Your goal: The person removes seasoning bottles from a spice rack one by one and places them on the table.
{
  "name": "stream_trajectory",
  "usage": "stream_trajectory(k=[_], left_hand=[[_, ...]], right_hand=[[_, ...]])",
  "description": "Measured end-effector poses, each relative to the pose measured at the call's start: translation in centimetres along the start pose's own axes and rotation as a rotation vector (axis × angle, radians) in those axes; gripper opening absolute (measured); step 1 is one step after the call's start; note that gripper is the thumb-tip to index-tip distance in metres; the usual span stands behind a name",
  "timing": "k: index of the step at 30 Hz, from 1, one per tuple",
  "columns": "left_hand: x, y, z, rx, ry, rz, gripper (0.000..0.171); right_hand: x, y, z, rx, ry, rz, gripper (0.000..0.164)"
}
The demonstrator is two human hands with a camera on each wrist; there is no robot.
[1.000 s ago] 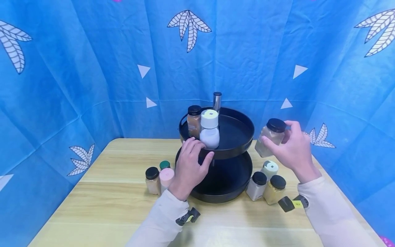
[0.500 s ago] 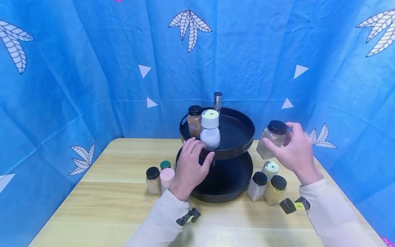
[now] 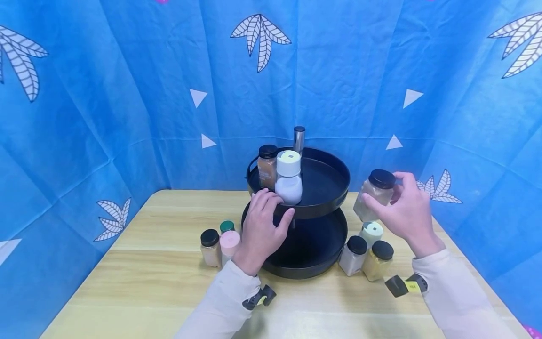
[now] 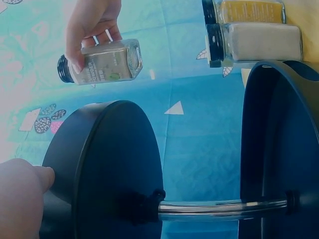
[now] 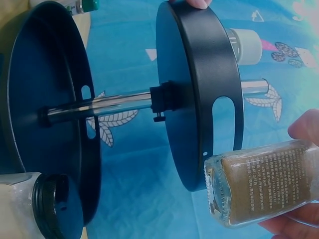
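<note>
My right hand (image 3: 406, 207) holds a square clear spice jar (image 3: 371, 200) with a black lid, tilted, to the right of the two-tier black turntable rack's upper tray (image 3: 326, 205). In the right wrist view, greyish-brown powder and printed text show on the spice jar (image 5: 266, 181). At the tray's front left, my left hand (image 3: 262, 228) grips the rim, fingers over the edge and thumb against the outer wall. Just behind those fingers stand a white-capped bottle of white powder (image 3: 289, 181) and a black-lidded jar of orange-brown spice (image 3: 267, 169), both on the upper tray.
Below is the rack's lower tray (image 3: 305, 272). To its right stand a white-capped bottle (image 3: 372, 231), a white-powder jar (image 3: 353, 256) and a yellow-powder jar (image 3: 376, 266). A black-lidded jar (image 3: 210, 249), green-capped bottle (image 3: 226, 227) and pink-capped bottle (image 3: 229, 242) stand left.
My right hand has lowered slightly and shifted a little right with the spice jar. The left hand stays on the upper tray's rim.
</note>
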State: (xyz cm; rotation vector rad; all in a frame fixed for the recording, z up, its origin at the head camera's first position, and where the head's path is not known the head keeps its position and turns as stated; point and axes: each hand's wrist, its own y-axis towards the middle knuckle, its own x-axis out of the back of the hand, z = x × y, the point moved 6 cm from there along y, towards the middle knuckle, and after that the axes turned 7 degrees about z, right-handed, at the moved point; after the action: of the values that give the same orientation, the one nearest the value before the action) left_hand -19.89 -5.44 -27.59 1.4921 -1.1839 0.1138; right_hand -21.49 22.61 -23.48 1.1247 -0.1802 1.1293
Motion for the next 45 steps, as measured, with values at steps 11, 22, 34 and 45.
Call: stream_trajectory(k=[11,22,34,45], left_hand=[[-0.1,0.0,0.0,-0.001,0.008,0.003,0.028],[0.1,0.0,0.0,-0.004,0.01,-0.002,0.028],[0.0,0.0,0.0,0.007,0.007,0.015,0.028],[0.1,-0.1,0.0,0.0,0.016,-0.002,0.027]], right_hand=[[0.0,-0.7,-0.4,-0.007,-0.009,0.019,0.062],[0.0,-1.1,-1.2,-0.039,-0.021,0.028,0.062],[0.2,-1.4,-2.5,-0.097,-0.042,0.077,0.065],[0.4,-1.9,-4.0,-0.168,-0.054,0.132,0.073]])
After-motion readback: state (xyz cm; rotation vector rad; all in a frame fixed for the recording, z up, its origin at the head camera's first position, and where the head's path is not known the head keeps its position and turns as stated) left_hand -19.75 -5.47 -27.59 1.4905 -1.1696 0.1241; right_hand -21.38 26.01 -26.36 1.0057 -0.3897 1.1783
